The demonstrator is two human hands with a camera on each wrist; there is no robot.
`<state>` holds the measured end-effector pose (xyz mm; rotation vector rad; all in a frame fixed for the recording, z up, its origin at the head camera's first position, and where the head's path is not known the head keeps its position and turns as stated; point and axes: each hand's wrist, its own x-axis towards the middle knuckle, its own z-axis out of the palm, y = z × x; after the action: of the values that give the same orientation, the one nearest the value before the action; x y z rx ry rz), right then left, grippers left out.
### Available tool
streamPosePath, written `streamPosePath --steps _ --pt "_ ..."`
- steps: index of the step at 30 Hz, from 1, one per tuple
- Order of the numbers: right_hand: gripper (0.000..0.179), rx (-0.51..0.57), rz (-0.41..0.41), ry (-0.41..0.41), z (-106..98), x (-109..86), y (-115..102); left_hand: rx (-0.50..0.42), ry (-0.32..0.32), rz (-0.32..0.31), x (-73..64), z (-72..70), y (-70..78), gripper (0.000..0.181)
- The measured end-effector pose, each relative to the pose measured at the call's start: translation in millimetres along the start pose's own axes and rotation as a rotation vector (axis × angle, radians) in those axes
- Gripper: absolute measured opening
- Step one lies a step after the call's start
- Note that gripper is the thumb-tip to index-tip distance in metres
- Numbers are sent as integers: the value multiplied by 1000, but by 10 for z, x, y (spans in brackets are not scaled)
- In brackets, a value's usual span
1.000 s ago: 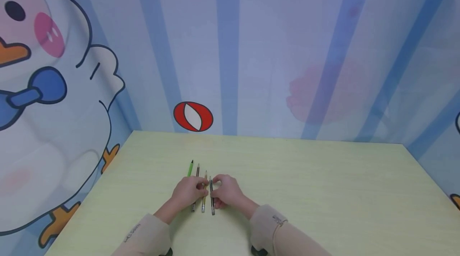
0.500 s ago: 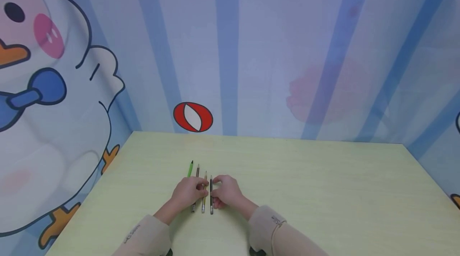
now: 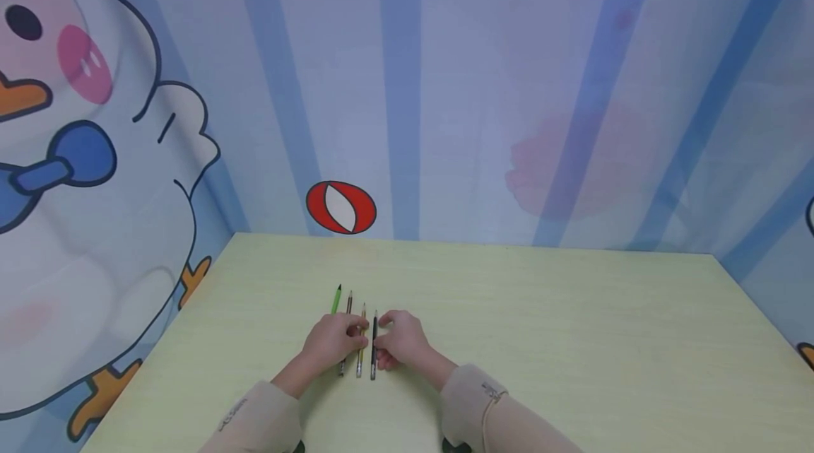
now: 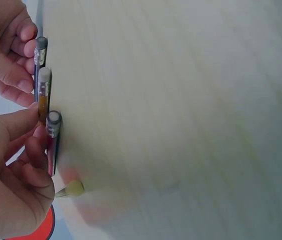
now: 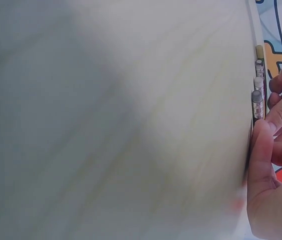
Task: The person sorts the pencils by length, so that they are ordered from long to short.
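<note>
- On the far left, a cartoon duck (image 3: pixel 83 156) covered the wall beside the pale green table (image 3: pixel 572 340), with a red and white oval (image 3: pixel 341 207) printed just above the table's back edge.
- Leftmost in the row of pencils lay a green pencil (image 3: pixel 336 299), angled slightly and partly hidden under the left hand; nothing showed it being gripped.
- Next came a dark pencil (image 3: pixel 347 319) and then an orange pencil (image 3: pixel 362 340), side by side and nearly parallel, with their eraser ends toward the person.
- Over these rested the left hand (image 3: pixel 333 341), its fingers curled; in the left wrist view the thumb and fingertips pinched the orange pencil (image 4: pixel 43 95), with the dark pencil (image 4: pixel 54 131) just beside it.
- Rightmost in the row was a black pencil (image 3: pixel 374 343), lying flat on the table close to the orange one.
- Against it sat the right hand (image 3: pixel 400 340), fingers bent, with thumb and forefinger closed on the black pencil's shaft, as the right wrist view showed (image 5: pixel 257 102).
- Beige sleeves (image 3: pixel 470 403) covered both forearms.
</note>
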<state>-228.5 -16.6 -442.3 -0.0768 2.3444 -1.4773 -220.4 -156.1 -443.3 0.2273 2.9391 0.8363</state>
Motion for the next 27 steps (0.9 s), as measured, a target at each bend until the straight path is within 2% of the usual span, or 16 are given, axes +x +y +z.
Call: streamPosePath --steps 16,22,27 --pt "32 27 25 -23 -48 -28 16 35 -20 14 -14 -42 17 25" --pt "33 70 -11 -49 -133 -68 69 43 -37 2 -15 -66 25 27" --pt "33 71 -54 -78 -248 -122 145 32 -22 -12 -17 -97 6 30"
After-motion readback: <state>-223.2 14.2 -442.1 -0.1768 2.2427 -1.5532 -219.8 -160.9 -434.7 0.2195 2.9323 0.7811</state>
